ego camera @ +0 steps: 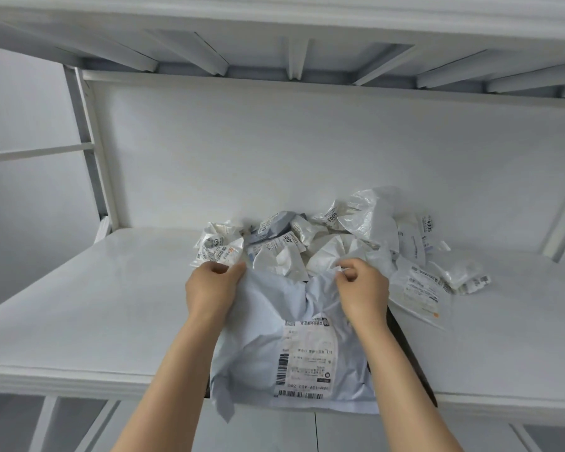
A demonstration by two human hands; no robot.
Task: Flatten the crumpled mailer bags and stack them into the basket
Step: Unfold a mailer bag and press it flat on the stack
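Fingers (218,267) of your left hand (209,291) are curled, with the thumb closed against them, pinching the far left corner of the pale blue mailer bag (261,324). That corner grip makes sense, since a pull outward from there takes the slack out of the film. The bag lies label-up on the white shelf (111,305), its near edge hanging just over the shelf's front lip. It is spread wide but a knot of creases runs down its middle toward the shipping label (307,353), so the flattening looks part done. Your right hand (364,288) holds the far right corner the same way, thumb and curled fingertips pinching the edge, which lets you tension the bag evenly between both hands. A dark edge (405,340) shows under the bag's right side. It may be the basket, though you cannot tell from here; if it is, the bag is already placed where it should end up. Just behind your hands and running off to the right sits the heap of crumpled mailer bags (307,243), touching the far edge of the one you hold. Keeping them close saves reach, but watch that you don't drag one along.
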